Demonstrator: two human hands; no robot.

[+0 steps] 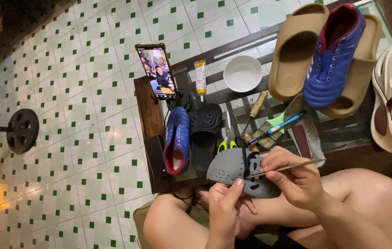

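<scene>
- Currently mid-repair: left hand [226, 210] clamped on grey clog [240, 170], steadying it.
- Right hand [293, 177] pinches thin metal tool [288, 167], tip at the clog's strap [247, 161].
- Next likely needs careful tip pressure.

— What carries it all?
— A low glass-topped table [251, 44] with a dark wooden frame, standing on a green-and-white tiled floor [90, 92].
— And on it?
— A phone [156, 70], a glue tube [200, 77], a white bowl [242, 73], a blue football boot [176, 139], a black slide [206, 134], scissors [228, 136] and a brush [270, 133].
</scene>
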